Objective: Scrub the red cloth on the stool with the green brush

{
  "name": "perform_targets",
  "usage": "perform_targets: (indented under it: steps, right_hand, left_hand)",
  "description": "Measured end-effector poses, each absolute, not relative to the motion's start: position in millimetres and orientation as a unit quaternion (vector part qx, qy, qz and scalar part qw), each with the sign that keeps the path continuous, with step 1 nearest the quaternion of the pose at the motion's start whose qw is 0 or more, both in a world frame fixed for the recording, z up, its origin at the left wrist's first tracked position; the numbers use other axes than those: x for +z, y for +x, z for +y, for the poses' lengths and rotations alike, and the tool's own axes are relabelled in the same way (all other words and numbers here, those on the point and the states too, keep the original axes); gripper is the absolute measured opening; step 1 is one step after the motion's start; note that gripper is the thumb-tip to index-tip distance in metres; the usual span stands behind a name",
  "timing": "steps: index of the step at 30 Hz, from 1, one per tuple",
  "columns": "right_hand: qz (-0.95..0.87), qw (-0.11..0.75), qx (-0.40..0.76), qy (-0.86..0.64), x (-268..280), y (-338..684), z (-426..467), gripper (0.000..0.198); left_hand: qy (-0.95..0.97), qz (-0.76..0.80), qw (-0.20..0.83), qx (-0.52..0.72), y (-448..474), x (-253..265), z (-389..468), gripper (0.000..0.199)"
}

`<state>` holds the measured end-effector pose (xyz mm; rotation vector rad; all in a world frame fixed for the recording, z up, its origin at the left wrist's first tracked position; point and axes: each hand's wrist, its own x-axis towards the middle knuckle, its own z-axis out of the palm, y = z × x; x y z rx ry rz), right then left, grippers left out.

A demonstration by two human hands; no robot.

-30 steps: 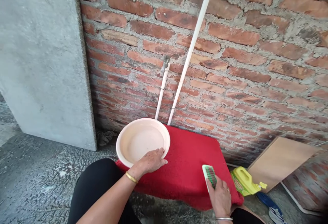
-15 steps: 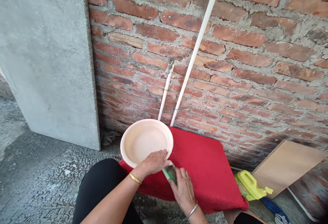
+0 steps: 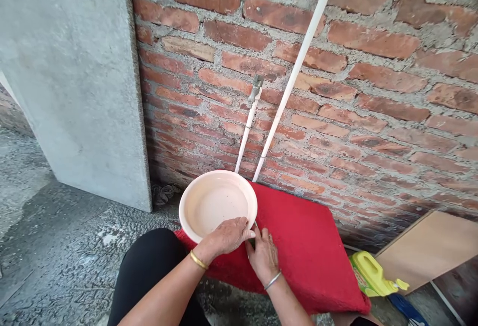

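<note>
A pale pink basin [image 3: 203, 206] stands at the left end of a red-covered surface [image 3: 298, 246], with some water in it and a few dark specks. My left hand [image 3: 228, 236], a gold bangle at its wrist, grips the basin's near right rim, the fingers inside and the thumb outside. Close beside it, against the basin's outer wall, is my right hand [image 3: 264, 254], with a silver bangle. Its fingers are closed around a green scrubbing brush, almost wholly hidden now by the hands.
Behind the basin rise a tap [image 3: 256, 89] on a thin white pipe and a longer white pipe [image 3: 295, 74] along the brick wall. A concrete slab [image 3: 89, 87] leans at left over wet floor. To the right are a yellow jug [image 3: 368, 271] and a tan board [image 3: 429, 251].
My right hand has moved up with the green brush, closer to the basin's outer side, and the brush is now mostly covered. My left hand keeps its place on the rim. The view shifted slightly.
</note>
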<state>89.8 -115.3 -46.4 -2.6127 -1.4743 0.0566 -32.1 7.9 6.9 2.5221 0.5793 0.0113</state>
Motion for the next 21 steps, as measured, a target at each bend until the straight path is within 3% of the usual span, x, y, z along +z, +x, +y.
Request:
perform_targets:
  steps: [7,21]
  right_hand:
    - [-0.413,0.015,0.008,-0.910,-35.4,137.9,-128.0,0.046]
    - [-0.436,0.041,0.006,-0.899,-41.6,136.4,-112.2,0.044]
  left_hand:
    - [0.943,0.225,0.247,-0.003,-31.3,8.3,4.2,0.046]
    - [0.929,0.250,0.272,-0.022,-29.4,13.3,4.2,0.038]
